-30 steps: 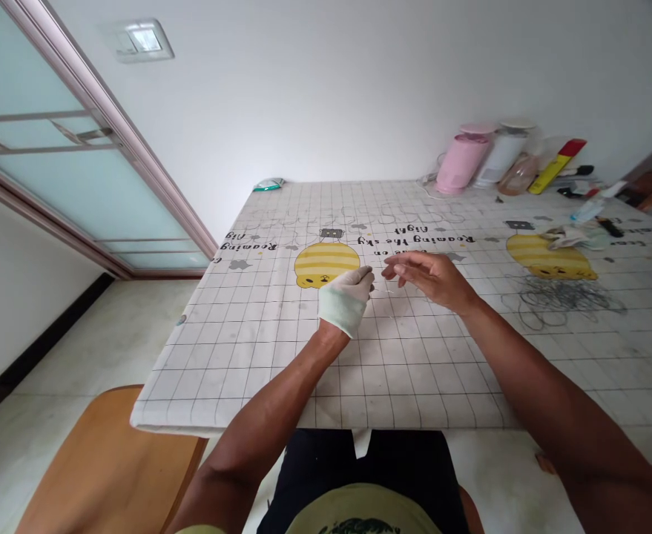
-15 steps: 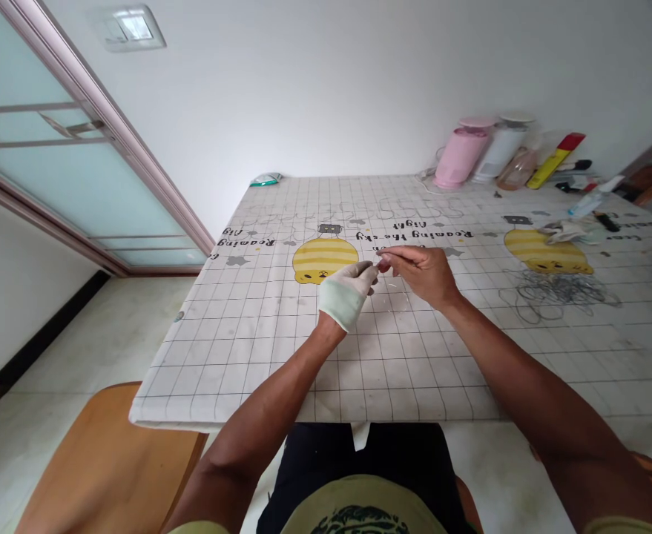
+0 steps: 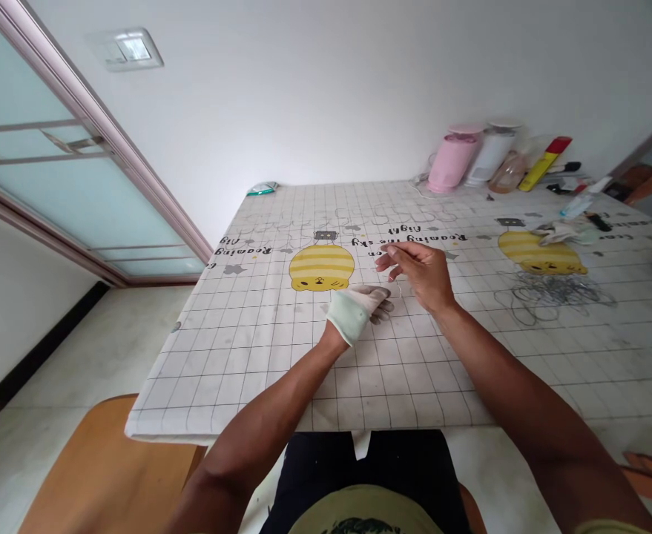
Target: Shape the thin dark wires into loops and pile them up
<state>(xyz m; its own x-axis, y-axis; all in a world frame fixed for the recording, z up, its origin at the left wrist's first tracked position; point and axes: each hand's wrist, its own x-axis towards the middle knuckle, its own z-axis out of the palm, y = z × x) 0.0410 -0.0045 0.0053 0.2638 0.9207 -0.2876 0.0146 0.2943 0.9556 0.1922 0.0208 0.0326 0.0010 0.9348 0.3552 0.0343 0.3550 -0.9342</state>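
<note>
My left hand (image 3: 363, 302) wears a pale glove with greyed fingertips. Its fingers are bent and pressed together low over the tablecloth, around the end of a thin wire (image 3: 400, 289) that is hard to see. Just above and to the right, my bare right hand (image 3: 420, 273) hovers with its fingers loosely curled and apart, close to the wire. Rows of bent, S-like wire pieces (image 3: 353, 213) lie behind my hands. A tangled heap of grey wire (image 3: 559, 293) rests to the right.
The table has a checked cloth (image 3: 236, 371) with bear prints. At the back right stand a pink cylinder (image 3: 452, 163), a white cylinder (image 3: 491, 156), a bottle (image 3: 508, 174) and a red-and-yellow box (image 3: 545, 163). A crumpled glove (image 3: 567, 231) lies nearer. A wooden stool (image 3: 108, 467) is at left.
My hands were together at the fingertips. The left has dropped lower and slightly right, and the right hand's fingers have spread apart. The view has tilted slightly.
</note>
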